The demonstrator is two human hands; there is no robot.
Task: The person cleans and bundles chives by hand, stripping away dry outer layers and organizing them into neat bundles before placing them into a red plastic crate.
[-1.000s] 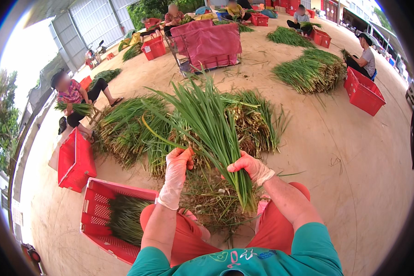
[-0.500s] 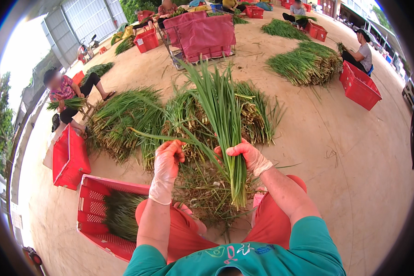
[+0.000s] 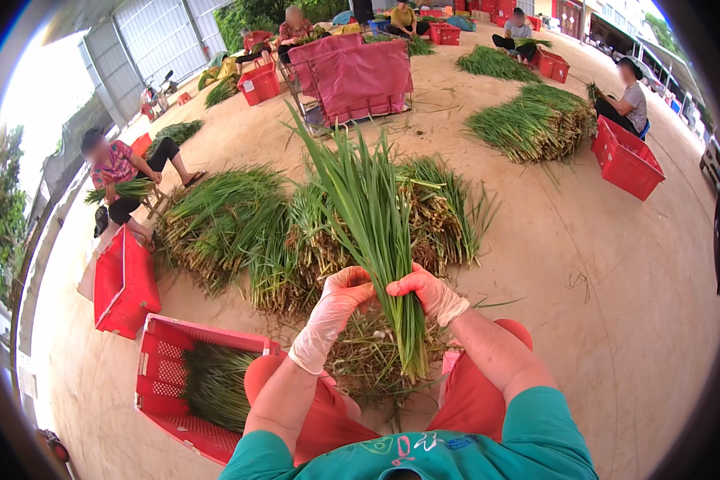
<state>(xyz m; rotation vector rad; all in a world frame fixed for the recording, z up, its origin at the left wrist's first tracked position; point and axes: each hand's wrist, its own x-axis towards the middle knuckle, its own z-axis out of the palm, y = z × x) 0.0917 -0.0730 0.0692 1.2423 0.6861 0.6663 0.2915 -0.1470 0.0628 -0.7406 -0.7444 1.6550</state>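
Upright before my lap stands a bunch of long, flat green leaves (image 3: 380,228), tips fanned away from me and pale lower ends pointing down. My right hand (image 3: 428,292), in a thin whitish glove, is closed round its lower part, with the thumb across the front. From the left, my gloved left hand (image 3: 346,292) presses curled fingers against the bunch's side; its fingertips are partly hidden by the leaves. Loose trimmings and dry stalks (image 3: 368,360) lie on the ground below, between my knees.
A red crate (image 3: 208,328) holding cut leaves stands by my left knee. Ahead lie big heaps of leaves (image 3: 224,216), with another heap (image 3: 536,120) at far right. Beyond is a cart with red cloth sides (image 3: 360,84). Several people sit working beside red crates.
My left hand has moved right, up against the bunch. The leaf that stuck out to the left now lies in with the others. The right hand keeps its grip, slightly lower in view.
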